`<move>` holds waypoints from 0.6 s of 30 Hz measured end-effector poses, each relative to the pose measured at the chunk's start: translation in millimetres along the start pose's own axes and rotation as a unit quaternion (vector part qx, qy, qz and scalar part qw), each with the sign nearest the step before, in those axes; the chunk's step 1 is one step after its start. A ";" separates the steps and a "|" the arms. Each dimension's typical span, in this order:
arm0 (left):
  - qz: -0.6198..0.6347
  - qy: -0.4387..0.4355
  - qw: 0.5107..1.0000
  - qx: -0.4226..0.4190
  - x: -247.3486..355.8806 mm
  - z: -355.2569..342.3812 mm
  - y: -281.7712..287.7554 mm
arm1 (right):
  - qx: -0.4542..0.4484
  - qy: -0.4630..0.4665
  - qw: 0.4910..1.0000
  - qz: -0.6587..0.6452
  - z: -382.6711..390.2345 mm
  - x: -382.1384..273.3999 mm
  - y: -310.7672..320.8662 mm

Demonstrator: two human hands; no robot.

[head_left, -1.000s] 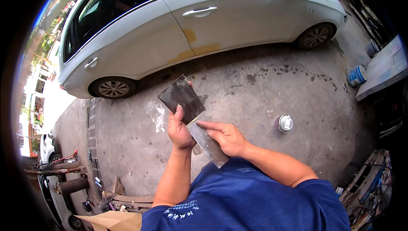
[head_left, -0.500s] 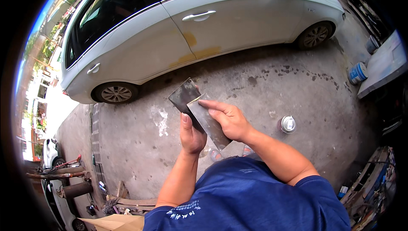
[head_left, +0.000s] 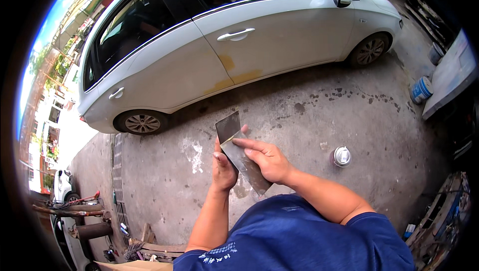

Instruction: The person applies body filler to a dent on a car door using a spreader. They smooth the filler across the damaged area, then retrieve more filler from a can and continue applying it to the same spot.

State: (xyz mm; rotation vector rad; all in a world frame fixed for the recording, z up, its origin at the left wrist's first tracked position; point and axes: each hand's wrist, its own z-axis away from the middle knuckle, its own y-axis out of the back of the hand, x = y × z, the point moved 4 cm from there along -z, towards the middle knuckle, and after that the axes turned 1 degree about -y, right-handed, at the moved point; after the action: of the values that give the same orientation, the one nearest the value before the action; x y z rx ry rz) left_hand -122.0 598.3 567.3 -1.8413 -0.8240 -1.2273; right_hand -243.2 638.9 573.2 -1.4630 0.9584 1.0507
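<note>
The grey concrete floor (head_left: 304, 141) bears scattered dark spots and a white splash mark (head_left: 193, 155). A white car (head_left: 284, 36) stands on it across the far side. A round can (head_left: 342, 157) sits to the right, a blue-and-white bucket (head_left: 421, 90) farther off; a slotted drain grate (head_left: 118, 176) runs along the left.

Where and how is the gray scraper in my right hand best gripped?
Probably by its long right edge, the right hand coming from the right: the gray scraper is thin and flat, a yellowish smear lines its far end, and the left hand sits close on its left.
</note>
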 end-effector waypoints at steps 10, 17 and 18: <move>-0.069 0.155 0.978 -0.124 32.0 10.0 21.4 | -0.018 0.280 0.883 0.377 -12.2 -30.0 50.5; 0.050 0.216 0.971 -0.085 17.1 24.9 2.4 | -0.036 0.251 0.862 0.438 -3.4 -21.3 46.6; 0.090 0.195 0.975 -0.057 18.8 22.9 1.8 | -0.023 0.236 0.903 0.358 -3.5 -12.3 44.2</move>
State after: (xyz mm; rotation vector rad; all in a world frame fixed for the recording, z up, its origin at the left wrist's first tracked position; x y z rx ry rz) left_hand -104.0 619.0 578.9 -1.6439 -0.3682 -1.4763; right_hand -288.4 629.9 572.5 -1.4593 1.9333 1.2485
